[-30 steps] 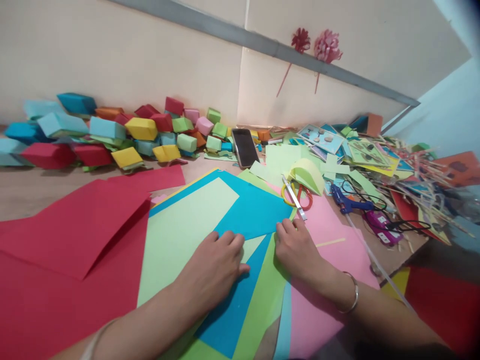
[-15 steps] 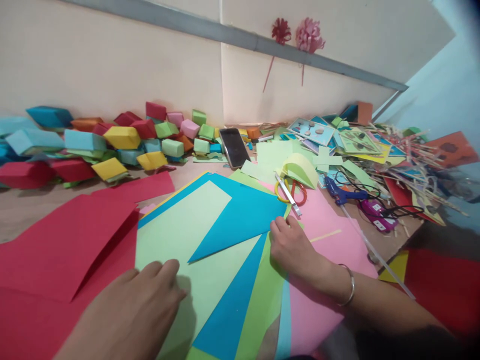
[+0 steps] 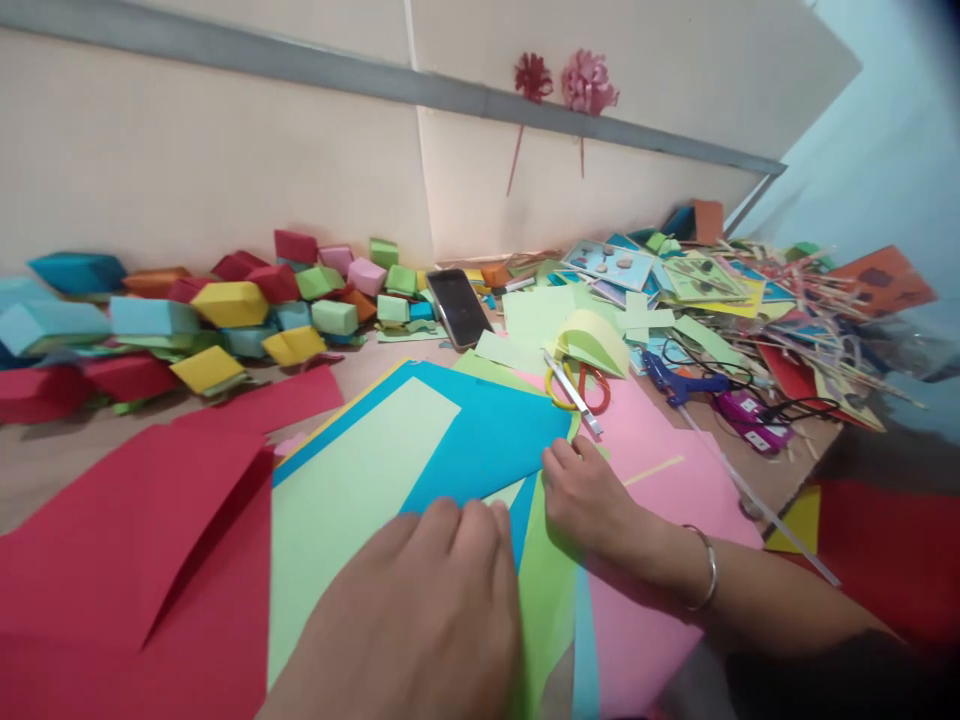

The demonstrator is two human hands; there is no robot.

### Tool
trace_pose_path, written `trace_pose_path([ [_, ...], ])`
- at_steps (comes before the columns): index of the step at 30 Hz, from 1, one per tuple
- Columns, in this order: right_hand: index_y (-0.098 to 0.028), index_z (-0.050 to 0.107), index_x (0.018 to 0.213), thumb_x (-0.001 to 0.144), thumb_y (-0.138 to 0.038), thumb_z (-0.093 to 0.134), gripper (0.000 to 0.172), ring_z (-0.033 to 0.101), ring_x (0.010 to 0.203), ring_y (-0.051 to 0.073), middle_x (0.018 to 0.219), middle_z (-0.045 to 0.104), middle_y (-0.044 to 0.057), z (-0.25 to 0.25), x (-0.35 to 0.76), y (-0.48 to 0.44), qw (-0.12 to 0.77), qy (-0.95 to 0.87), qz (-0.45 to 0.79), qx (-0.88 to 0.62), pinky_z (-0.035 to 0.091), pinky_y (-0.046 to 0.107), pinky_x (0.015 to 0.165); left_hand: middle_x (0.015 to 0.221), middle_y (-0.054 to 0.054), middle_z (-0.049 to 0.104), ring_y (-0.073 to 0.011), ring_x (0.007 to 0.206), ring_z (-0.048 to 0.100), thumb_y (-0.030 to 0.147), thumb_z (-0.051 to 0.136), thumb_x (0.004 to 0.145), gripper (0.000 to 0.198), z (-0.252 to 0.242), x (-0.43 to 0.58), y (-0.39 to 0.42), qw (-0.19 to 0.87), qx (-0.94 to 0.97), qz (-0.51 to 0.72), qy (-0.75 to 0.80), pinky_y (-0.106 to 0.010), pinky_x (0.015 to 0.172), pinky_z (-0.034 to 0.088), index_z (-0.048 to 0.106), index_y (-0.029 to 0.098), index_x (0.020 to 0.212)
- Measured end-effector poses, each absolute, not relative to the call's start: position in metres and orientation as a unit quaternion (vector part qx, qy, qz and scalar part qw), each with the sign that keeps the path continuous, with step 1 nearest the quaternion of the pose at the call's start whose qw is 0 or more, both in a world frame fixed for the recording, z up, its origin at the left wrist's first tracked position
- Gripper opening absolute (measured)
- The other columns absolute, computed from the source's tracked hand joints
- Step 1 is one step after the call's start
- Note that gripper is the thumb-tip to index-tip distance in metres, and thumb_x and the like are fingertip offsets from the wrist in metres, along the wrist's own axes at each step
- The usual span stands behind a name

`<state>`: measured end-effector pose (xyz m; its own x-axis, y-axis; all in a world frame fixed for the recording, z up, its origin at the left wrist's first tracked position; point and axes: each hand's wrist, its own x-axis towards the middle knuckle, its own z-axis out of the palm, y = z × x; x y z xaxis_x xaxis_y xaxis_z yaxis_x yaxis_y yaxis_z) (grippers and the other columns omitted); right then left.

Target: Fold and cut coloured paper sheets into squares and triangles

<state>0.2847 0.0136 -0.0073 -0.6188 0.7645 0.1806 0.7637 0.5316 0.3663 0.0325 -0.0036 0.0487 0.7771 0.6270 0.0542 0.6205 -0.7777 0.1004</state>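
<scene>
A blue sheet of paper (image 3: 487, 435), folded over so its pale green underside (image 3: 352, 490) shows, lies on a stack of coloured sheets. My left hand (image 3: 420, 620) rests flat on the paper near the fold, fingers stretched out and close together. My right hand (image 3: 589, 490), a bangle on its wrist, presses the folded corner at the sheet's right edge with bent fingers. A lime green sheet (image 3: 547, 600) and a pink sheet (image 3: 645, 470) lie under it.
Red sheets (image 3: 127, 540) cover the left of the wooden table (image 3: 45, 465). Several folded paper boxes (image 3: 225, 300) line the wall. A phone (image 3: 459, 308), a cutter (image 3: 574, 380), scissors (image 3: 592, 385), a blue glue gun (image 3: 675, 380) and a heap of cards and sticks (image 3: 750, 300) lie to the right.
My left hand slid left along the paper, then came back right to the fold and now sits close to the camera. The right hand stayed on the corner. The view shifted.
</scene>
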Motion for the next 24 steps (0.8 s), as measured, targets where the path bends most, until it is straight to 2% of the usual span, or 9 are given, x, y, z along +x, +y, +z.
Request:
trace_pose_path([
  [2, -0.015, 0.062, 0.063, 0.082, -0.003, 0.058, 0.023, 0.039, 0.072, 0.022, 0.069, 0.055, 0.010, -0.006, 0.287, 0.015, -0.005, 0.871, 0.221, 0.438, 0.017, 0.036, 0.062, 0.117, -0.016, 0.072, -0.0339, 0.104, 0.068, 0.020, 0.062, 0.085, 0.035, 0.053, 0.054, 0.015, 0.009, 0.929, -0.028, 0.369, -0.044, 0.081, 0.057, 0.070, 0.017, 0.119],
  [5, -0.015, 0.064, 0.066, 0.086, -0.002, 0.054, 0.025, 0.040, 0.071, 0.021, 0.070, 0.056, 0.009, -0.004, 0.290, 0.016, -0.005, 0.859, 0.244, 0.450, 0.018, 0.036, 0.063, 0.140, -0.023, 0.057, -0.0377, 0.126, 0.057, 0.018, 0.064, 0.087, 0.051, 0.041, 0.063, 0.036, 0.004, 0.895, -0.112, 0.431, -0.048, 0.094, 0.055, 0.058, 0.009, 0.136],
  [8, -0.015, 0.064, 0.067, 0.089, -0.003, 0.052, 0.027, 0.040, 0.071, 0.021, 0.070, 0.056, 0.008, -0.004, 0.292, 0.016, -0.001, 0.850, 0.253, 0.461, 0.018, 0.036, 0.063, 0.145, -0.022, 0.053, -0.0342, 0.127, 0.057, 0.003, 0.047, 0.090, 0.052, 0.027, 0.056, 0.044, -0.007, 0.889, -0.134, 0.438, -0.047, 0.094, 0.056, 0.052, 0.012, 0.142],
  [11, -0.015, 0.063, 0.067, 0.090, -0.003, 0.052, 0.028, 0.040, 0.071, 0.021, 0.069, 0.056, 0.008, -0.005, 0.293, 0.018, -0.009, 0.850, 0.262, 0.456, 0.018, 0.036, 0.064, 0.144, -0.021, 0.054, -0.0333, 0.124, 0.060, -0.008, 0.037, 0.085, 0.061, 0.028, 0.055, 0.044, -0.028, 0.893, -0.149, 0.424, -0.044, 0.087, 0.058, 0.053, 0.012, 0.140],
  [13, -0.015, 0.063, 0.066, 0.090, -0.002, 0.051, 0.030, 0.040, 0.070, 0.021, 0.067, 0.056, 0.007, -0.005, 0.293, 0.019, -0.013, 0.848, 0.268, 0.457, 0.018, 0.037, 0.064, 0.137, -0.021, 0.061, -0.0332, 0.116, 0.065, -0.008, 0.036, 0.085, 0.057, 0.036, 0.059, 0.042, -0.031, 0.897, -0.164, 0.409, -0.043, 0.083, 0.059, 0.060, 0.012, 0.133],
  [16, -0.014, 0.063, 0.068, 0.090, -0.003, 0.051, 0.028, 0.039, 0.070, 0.021, 0.067, 0.056, 0.008, -0.003, 0.292, 0.020, -0.017, 0.844, 0.261, 0.468, 0.018, 0.036, 0.065, 0.109, -0.015, 0.074, -0.0304, 0.096, 0.071, -0.006, 0.036, 0.086, 0.049, 0.052, 0.065, 0.036, -0.035, 0.903, -0.154, 0.398, -0.045, 0.081, 0.058, 0.073, 0.014, 0.110],
  [18, -0.014, 0.063, 0.072, 0.091, -0.005, 0.052, 0.024, 0.039, 0.071, 0.021, 0.068, 0.057, 0.008, -0.001, 0.291, 0.020, -0.027, 0.846, 0.252, 0.469, 0.017, 0.036, 0.064, 0.091, -0.011, 0.075, -0.0288, 0.084, 0.072, -0.006, 0.037, 0.083, 0.047, 0.062, 0.065, 0.028, -0.041, 0.907, -0.132, 0.398, -0.045, 0.078, 0.058, 0.075, 0.016, 0.097],
  [21, -0.015, 0.061, 0.070, 0.090, -0.005, 0.054, 0.024, 0.037, 0.070, 0.020, 0.066, 0.055, 0.007, 0.000, 0.290, 0.020, -0.053, 0.860, 0.246, 0.445, 0.016, 0.035, 0.064, 0.080, -0.008, 0.074, -0.0273, 0.072, 0.070, -0.005, 0.038, 0.079, 0.046, 0.071, 0.056, 0.015, -0.048, 0.922, -0.078, 0.376, -0.042, 0.067, 0.057, 0.075, 0.020, 0.091],
  [24, -0.016, 0.059, 0.065, 0.088, -0.003, 0.055, 0.026, 0.036, 0.069, 0.020, 0.064, 0.053, 0.006, 0.000, 0.291, 0.022, -0.072, 0.873, 0.230, 0.423, 0.015, 0.035, 0.063, 0.085, -0.008, 0.076, -0.0274, 0.071, 0.070, 0.005, 0.045, 0.077, 0.042, 0.071, 0.031, 0.011, -0.037, 0.946, 0.017, 0.321, -0.042, 0.065, 0.057, 0.075, 0.025, 0.098],
])
